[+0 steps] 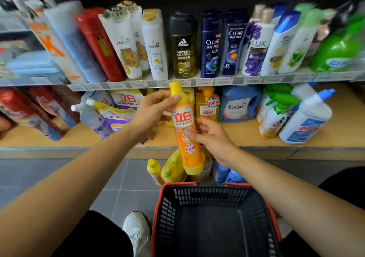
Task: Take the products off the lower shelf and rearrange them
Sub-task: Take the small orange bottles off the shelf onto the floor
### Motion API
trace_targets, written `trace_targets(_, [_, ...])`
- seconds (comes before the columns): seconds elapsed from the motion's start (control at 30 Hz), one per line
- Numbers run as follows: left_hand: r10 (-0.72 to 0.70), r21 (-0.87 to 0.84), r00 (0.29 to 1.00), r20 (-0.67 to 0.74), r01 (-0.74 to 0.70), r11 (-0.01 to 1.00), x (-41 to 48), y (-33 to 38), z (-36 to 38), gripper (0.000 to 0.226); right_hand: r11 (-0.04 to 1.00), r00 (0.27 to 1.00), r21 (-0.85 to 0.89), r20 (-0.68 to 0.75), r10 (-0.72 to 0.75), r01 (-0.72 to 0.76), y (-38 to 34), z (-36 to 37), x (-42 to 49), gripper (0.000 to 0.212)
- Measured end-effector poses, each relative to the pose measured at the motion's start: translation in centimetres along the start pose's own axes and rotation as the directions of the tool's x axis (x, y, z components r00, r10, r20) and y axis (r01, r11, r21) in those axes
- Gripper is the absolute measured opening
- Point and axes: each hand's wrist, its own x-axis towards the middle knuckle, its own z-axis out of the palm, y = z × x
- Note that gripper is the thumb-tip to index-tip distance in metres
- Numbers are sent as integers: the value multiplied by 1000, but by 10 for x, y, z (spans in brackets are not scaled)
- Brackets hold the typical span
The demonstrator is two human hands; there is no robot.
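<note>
A tall orange and yellow dish-soap bottle [184,130] is held upright in front of the lower shelf [237,134]. My left hand [152,110] grips its upper part just below the yellow cap. My right hand [211,136] holds its middle from the right, thumb across the label. On the lower shelf stand refill pouches [110,114], a yellow pump bottle [207,103], a blue detergent jug [240,104], a green-trigger spray bottle [274,116] and a white and blue bottle [308,122].
Yellow bottles [164,171] and blue bottles [227,174] stand on the grey floor below the shelf. A red and black basket [215,219] sits in front of them. The upper shelf holds shampoo bottles [183,45]. My white shoe [137,233] is left of the basket.
</note>
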Motion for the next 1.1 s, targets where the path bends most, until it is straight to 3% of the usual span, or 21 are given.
trace_targets(0.1, [-63, -125, 997, 48, 69, 990, -11, -6, 3, 33, 990, 993, 102, 75, 94, -102, 1, 0, -9, 57])
trace_targets(0.2, [-90, -230, 994, 61, 102, 968, -11, -8, 8, 37, 968, 977, 184, 155, 144, -172, 2, -2, -15, 50])
trace_targets(0.33, [-67, -226, 993, 101, 89, 970, -7, -12, 12, 35, 943, 967, 247, 178, 181, -222, 8, -6, -19, 42])
trace_targets(0.5, [-31, -232, 991, 129, 61, 971, -4, -11, 16, 33, 919, 952, 279, 206, 226, -279, 14, -10, -15, 51])
trace_targets(0.6, [-12, -242, 995, 103, 37, 970, -7, -11, 24, 45, 970, 982, 187, 137, 131, -155, 14, -9, -12, 39])
trace_targets(0.77, [137, -74, 987, 89, -131, 989, -17, -11, 36, 35, 991, 987, -50, -92, -132, 128, 9, -7, -7, 60])
trace_targets(0.93, [300, 145, 947, 115, -315, 938, -21, -5, 31, 38, 982, 982, -68, -54, -181, 177, 9, -9, -7, 60])
trace_targets(1.1, [364, 347, 928, 77, -368, 863, -26, -3, 28, 31, 956, 962, -184, -104, -251, 230, 7, -7, -12, 59])
